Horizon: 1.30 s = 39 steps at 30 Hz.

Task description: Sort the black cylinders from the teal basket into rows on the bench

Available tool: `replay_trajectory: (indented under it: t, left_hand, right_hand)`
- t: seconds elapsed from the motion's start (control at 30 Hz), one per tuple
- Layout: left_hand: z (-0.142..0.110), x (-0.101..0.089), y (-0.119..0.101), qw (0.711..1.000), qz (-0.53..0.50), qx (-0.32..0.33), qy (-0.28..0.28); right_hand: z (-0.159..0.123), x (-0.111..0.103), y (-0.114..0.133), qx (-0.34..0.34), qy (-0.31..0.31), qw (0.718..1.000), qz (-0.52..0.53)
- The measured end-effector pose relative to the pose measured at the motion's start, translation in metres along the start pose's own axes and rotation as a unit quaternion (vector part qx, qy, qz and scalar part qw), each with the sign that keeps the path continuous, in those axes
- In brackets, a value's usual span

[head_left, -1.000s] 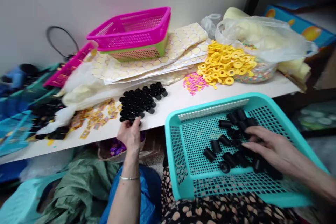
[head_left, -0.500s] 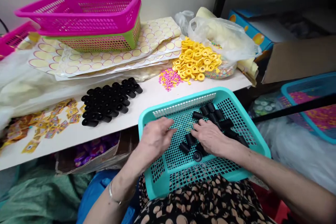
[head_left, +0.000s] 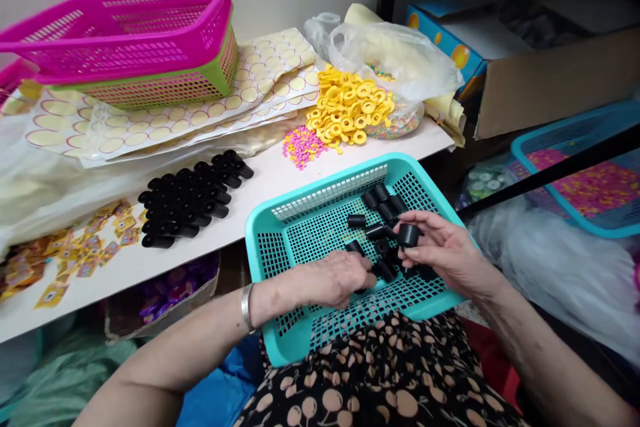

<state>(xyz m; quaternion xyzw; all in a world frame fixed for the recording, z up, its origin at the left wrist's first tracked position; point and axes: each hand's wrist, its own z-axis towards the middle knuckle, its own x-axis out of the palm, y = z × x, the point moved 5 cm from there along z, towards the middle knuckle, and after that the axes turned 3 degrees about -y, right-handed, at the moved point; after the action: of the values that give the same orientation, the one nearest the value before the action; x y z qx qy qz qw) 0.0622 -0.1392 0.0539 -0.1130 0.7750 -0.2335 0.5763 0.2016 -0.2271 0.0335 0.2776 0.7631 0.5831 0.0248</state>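
A turquoise mesh basket (head_left: 267, 340) rests against my lap, with several short black plastic cylinders (head_left: 383, 210) lying loose in its right half. Between the thumb and fingers of my right hand (head_left: 447, 253) is one black plastic cylinder (head_left: 409, 235), raised above the others with an end turned toward me. My left hand (head_left: 337, 278) reaches low into the basket, its fingers curled down at a black cylinder whose shape they mostly cover. Another cylinder (head_left: 355, 247) lies just behind those fingers.
On the white shelf stand rows of black cylinders (head_left: 187, 203), gold wrapped packets (head_left: 95, 240), yellow rings (head_left: 350, 103) and small pink and yellow bits (head_left: 303, 145). Stacked pink baskets (head_left: 150, 47) sit behind. A dark bar (head_left: 550, 173) and a cardboard box (head_left: 555, 80) are at right.
My right hand has lifted a black cylinder and turned palm inward. My left hand has moved right and down to the cylinders. The view has shifted, and the basket sits slightly further left.
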Motion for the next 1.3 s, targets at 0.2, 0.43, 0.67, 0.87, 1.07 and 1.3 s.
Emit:
replay_trajectory:
  t: [0.2,0.43,0.67,0.87,1.07,1.3]
  left_hand:
    - [0.002,0.011,-0.008,0.994,0.105,-0.005,-0.015]
    - [-0.021,-0.017,0.025,0.820,-0.477,-0.213,-0.235]
    - [-0.026,-0.011,0.017,0.642,-0.652,-0.235,-0.328]
    - [-0.028,-0.026,0.015,0.748,-0.489,-0.207,-0.398]
    - [-0.031,-0.029,0.014,0.824,-0.339,-0.192,-0.411]
    - [-0.032,-0.025,0.012,0.839,-0.316,-0.155,-0.414]
  right_hand:
    - [-0.017,-0.005,-0.020,-0.005,-0.019,1.000,0.006]
    - [-0.024,0.012,-0.001,-0.134,-0.073,0.987,-0.039]
    - [-0.018,0.043,-0.006,-0.060,0.024,0.994,0.085]
    - [-0.015,0.048,-0.017,-0.015,0.001,0.994,0.112]
    - [-0.019,0.043,-0.001,-0.178,-0.072,0.977,-0.090]
    - [-0.021,0.055,0.021,-0.317,0.005,0.900,-0.299]
